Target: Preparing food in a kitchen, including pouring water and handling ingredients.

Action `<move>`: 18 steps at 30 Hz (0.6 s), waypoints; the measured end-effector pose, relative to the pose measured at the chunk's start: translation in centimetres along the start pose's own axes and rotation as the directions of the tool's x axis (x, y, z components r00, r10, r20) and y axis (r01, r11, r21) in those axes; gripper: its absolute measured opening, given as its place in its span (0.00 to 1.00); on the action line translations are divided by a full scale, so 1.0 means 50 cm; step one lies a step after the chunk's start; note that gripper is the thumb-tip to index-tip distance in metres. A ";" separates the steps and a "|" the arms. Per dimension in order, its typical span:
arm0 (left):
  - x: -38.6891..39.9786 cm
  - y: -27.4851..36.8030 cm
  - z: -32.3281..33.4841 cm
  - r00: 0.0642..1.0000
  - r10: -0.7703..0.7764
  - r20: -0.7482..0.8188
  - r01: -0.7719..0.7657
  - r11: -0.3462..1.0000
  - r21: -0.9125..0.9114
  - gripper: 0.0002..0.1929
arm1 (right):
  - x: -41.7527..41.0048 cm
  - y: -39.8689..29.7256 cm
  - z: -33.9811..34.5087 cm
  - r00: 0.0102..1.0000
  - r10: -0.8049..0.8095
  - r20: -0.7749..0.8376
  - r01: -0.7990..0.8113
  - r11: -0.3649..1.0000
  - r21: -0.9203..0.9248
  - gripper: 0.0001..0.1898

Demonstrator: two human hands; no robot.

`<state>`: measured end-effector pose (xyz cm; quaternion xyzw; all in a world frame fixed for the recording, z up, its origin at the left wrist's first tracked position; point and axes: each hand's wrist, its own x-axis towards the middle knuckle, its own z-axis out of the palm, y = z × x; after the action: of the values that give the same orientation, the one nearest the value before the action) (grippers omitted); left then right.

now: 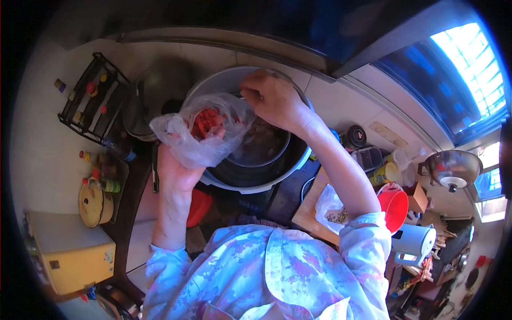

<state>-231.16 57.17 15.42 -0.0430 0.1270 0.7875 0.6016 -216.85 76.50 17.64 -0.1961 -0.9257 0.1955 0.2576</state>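
My left hand (180, 172) holds up a thin clear plastic bag (216, 150) from below, left of the big pot's middle. Inside the bag's open mouth lie small red dried pieces (207, 123), too blurred to name surely. My right hand (276, 102) hangs over the far side of a large metal pot (250, 189), its fingers curled together and pointing left. Whether anything sits between those fingertips is hidden. Within the large pot is a smaller round metal vessel (270, 163) containing dark liquid (262, 140) with pieces in it. The bag and right hand cover part of both.
Left stand a black wire rack (96, 100) of bottles, a lidded pot (150, 100) and a yellow enamel pot (94, 204). A wooden board (312, 218) at right bears a plastic bag of small pale pieces (336, 216). Beyond are a red container (394, 208) and white kettle (414, 240).
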 end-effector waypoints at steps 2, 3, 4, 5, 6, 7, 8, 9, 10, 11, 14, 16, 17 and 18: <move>-0.004 -0.018 0.008 0.999 -0.034 -0.024 0.033 0.999 -0.029 0.21 | -0.012 -0.015 -0.007 0.999 0.015 -0.043 -0.014 0.999 0.033 0.17; 0.000 -0.030 0.014 0.996 -0.075 -0.052 0.071 0.996 -0.062 0.21 | -0.020 -0.019 -0.009 0.988 0.130 -0.079 -0.110 0.968 0.224 0.18; 0.004 -0.040 0.019 0.995 -0.083 -0.059 0.080 0.996 -0.048 0.21 | -0.025 -0.023 -0.014 0.964 0.247 -0.094 -0.189 0.892 0.411 0.19; 0.014 -0.042 0.018 0.993 -0.103 -0.054 0.101 0.994 -0.038 0.21 | -0.026 -0.027 -0.026 0.959 0.262 -0.111 -0.196 0.892 0.406 0.19; 0.023 -0.044 0.011 0.994 -0.097 -0.059 0.096 0.995 -0.015 0.21 | -0.028 -0.044 -0.047 0.894 0.404 0.191 -0.436 0.693 0.575 0.20; 0.033 -0.049 0.007 0.992 -0.104 -0.065 0.105 0.994 0.011 0.22 | -0.036 -0.052 -0.064 0.749 0.446 0.489 -0.657 0.414 0.630 0.21; 0.041 -0.047 0.006 0.988 -0.140 -0.071 0.141 0.990 0.021 0.22 | -0.046 -0.057 -0.065 0.814 0.371 0.447 -0.580 0.518 0.628 0.16; 0.050 -0.046 0.008 0.984 -0.155 -0.085 0.160 0.985 0.060 0.22 | -0.054 -0.044 -0.058 0.806 0.412 0.426 -0.590 0.498 0.636 0.16; 0.058 -0.046 0.006 0.980 -0.168 -0.106 0.178 0.979 0.099 0.23 | -0.054 -0.022 -0.040 0.933 0.325 0.156 -0.359 0.790 0.498 0.13; 0.065 -0.053 0.008 0.969 -0.213 -0.121 0.227 0.968 0.110 0.23 | -0.060 0.004 -0.029 0.987 0.143 -0.067 -0.124 0.966 0.228 0.10; 0.060 -0.085 0.042 0.901 -0.384 -0.203 0.408 0.909 0.091 0.21 | -0.059 -0.007 -0.096 0.961 0.121 -0.248 -0.114 0.993 0.043 0.10; 0.044 -0.137 0.068 0.885 -0.424 -0.193 0.451 0.883 0.130 0.22 | -0.082 -0.029 -0.165 0.953 0.189 -0.236 -0.138 0.966 0.217 0.13; 0.035 -0.162 0.078 0.883 -0.444 -0.152 0.466 0.868 0.174 0.23 | -0.101 -0.037 -0.194 0.952 0.204 -0.231 -0.115 0.931 0.346 0.15; 0.031 -0.189 0.079 0.877 -0.469 -0.107 0.481 0.850 0.214 0.23 | -0.126 -0.055 -0.225 0.958 0.201 -0.204 -0.108 0.914 0.392 0.14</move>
<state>-222.18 61.92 17.46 -0.0219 0.2197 0.5925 0.7747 -206.38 74.18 25.29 -0.2381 -0.8144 0.3644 0.3838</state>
